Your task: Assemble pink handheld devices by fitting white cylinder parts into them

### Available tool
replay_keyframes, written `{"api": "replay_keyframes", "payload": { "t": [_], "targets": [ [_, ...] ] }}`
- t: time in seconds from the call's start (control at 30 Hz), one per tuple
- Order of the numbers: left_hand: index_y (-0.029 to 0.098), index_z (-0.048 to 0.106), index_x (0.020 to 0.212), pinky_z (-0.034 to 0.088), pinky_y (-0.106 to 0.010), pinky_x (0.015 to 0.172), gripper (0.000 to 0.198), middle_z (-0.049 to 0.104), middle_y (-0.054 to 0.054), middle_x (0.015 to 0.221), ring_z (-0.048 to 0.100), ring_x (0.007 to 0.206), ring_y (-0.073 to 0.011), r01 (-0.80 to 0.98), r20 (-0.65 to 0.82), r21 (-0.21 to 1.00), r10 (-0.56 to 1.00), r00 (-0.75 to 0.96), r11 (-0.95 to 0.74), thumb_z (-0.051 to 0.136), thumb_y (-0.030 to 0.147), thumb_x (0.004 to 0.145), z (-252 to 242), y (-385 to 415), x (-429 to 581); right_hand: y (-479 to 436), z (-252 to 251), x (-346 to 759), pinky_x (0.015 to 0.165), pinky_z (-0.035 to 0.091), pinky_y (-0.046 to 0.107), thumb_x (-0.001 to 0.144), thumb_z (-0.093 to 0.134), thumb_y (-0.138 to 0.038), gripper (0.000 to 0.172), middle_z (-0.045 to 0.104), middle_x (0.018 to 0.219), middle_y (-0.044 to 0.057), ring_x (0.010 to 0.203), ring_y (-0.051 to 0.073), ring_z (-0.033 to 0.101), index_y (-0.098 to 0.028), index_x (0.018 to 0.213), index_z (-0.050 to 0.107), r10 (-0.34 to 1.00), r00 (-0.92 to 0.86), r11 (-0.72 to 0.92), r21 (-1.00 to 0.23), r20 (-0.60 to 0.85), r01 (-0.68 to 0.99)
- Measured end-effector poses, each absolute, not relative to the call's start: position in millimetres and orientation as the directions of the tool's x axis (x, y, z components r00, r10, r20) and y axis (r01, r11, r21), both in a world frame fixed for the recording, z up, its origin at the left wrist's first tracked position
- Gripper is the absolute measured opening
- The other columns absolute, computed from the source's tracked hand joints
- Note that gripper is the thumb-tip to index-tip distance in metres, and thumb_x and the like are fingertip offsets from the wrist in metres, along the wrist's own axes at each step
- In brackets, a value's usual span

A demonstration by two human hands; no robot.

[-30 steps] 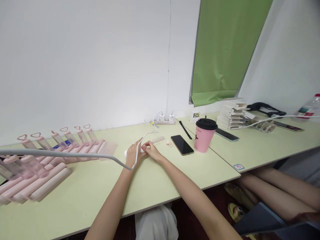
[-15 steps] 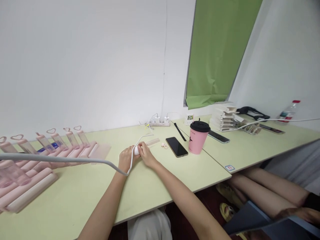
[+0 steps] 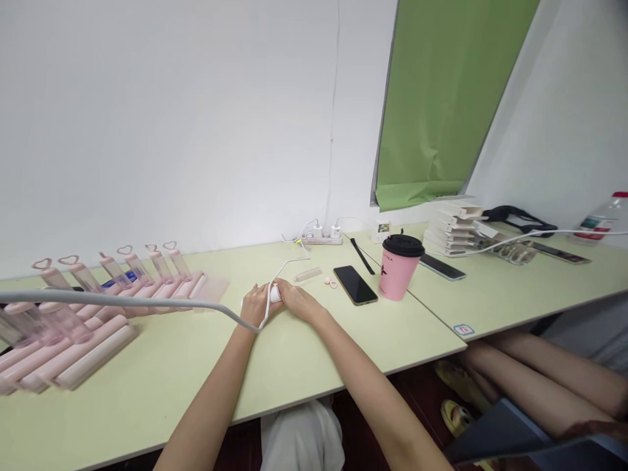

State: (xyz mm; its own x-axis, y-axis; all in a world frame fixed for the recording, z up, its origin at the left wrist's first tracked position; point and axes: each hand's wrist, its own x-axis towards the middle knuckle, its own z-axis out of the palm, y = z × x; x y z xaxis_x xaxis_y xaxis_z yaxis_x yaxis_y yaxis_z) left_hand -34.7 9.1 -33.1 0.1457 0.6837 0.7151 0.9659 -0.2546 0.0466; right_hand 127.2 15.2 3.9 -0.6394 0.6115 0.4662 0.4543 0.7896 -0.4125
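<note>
Both of my hands meet on the pale green table [image 3: 304, 366], closed round a small white object [image 3: 275, 294]. My left hand [image 3: 256, 305] grips it from the left and my right hand [image 3: 297, 301] covers it from the right. A white cable [image 3: 147, 303] runs from the left across my left wrist. Just behind the hands lie a short clear pink tube [image 3: 307, 275] and a small pink ring piece [image 3: 330, 281].
Rows of pink tubes with heart caps [image 3: 98, 294] lie at the left. A black phone [image 3: 355, 284] and a pink cup with a black lid [image 3: 398, 266] stand to the right. A power strip [image 3: 321, 239] sits by the wall. Another person's legs [image 3: 540, 379] are at the lower right.
My hands have stayed together on the small white object, with my right hand now lying more over it. The view has shifted slightly.
</note>
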Motion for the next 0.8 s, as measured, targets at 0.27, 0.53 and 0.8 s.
{"api": "replay_keyframes", "payload": {
  "t": [0.27, 0.53, 0.8],
  "targets": [
    [0.019, 0.061, 0.093, 0.042, -0.038, 0.093, 0.035, 0.068, -0.009, 0.085, 0.064, 0.082, -0.0237, 0.954, 0.695, 0.062, 0.699, 0.17, -0.294, 0.064, 0.043, 0.068, -32.9, 4.9, -41.6, 17.6, -3.1, 120.9, 0.079, 0.042, 0.027, 0.091, 0.033, -0.022, 0.034, 0.056, 0.11, 0.008, 0.089, 0.016, 0.056, -0.021, 0.125, 0.036, 0.588, -0.664, 0.807, -0.391, 0.462, 0.443],
    [0.02, 0.06, 0.091, 0.041, -0.039, 0.095, 0.031, 0.067, -0.007, 0.081, 0.064, 0.081, -0.0229, 0.948, 0.694, 0.079, 0.699, 0.169, -0.308, 0.064, 0.042, 0.069, -34.6, -0.3, -41.1, 15.8, -5.7, 122.8, 0.082, 0.042, 0.028, 0.091, 0.029, -0.022, 0.035, 0.054, 0.113, 0.008, 0.09, 0.016, 0.056, -0.021, 0.126, 0.035, 0.564, -0.679, 0.816, -0.439, 0.469, 0.375],
    [0.021, 0.059, 0.091, 0.045, -0.034, 0.087, 0.029, 0.067, -0.006, 0.082, 0.064, 0.08, -0.0214, 0.933, 0.75, 0.014, 0.621, 0.228, -0.359, 0.062, 0.04, 0.07, -34.9, -4.3, -40.5, 8.6, -3.4, 125.0, 0.085, 0.042, 0.031, 0.092, 0.029, -0.025, 0.036, 0.052, 0.118, 0.008, 0.097, 0.017, 0.054, -0.022, 0.127, 0.035, 0.557, -0.678, 0.821, -0.444, 0.48, 0.36]
  ]
}}
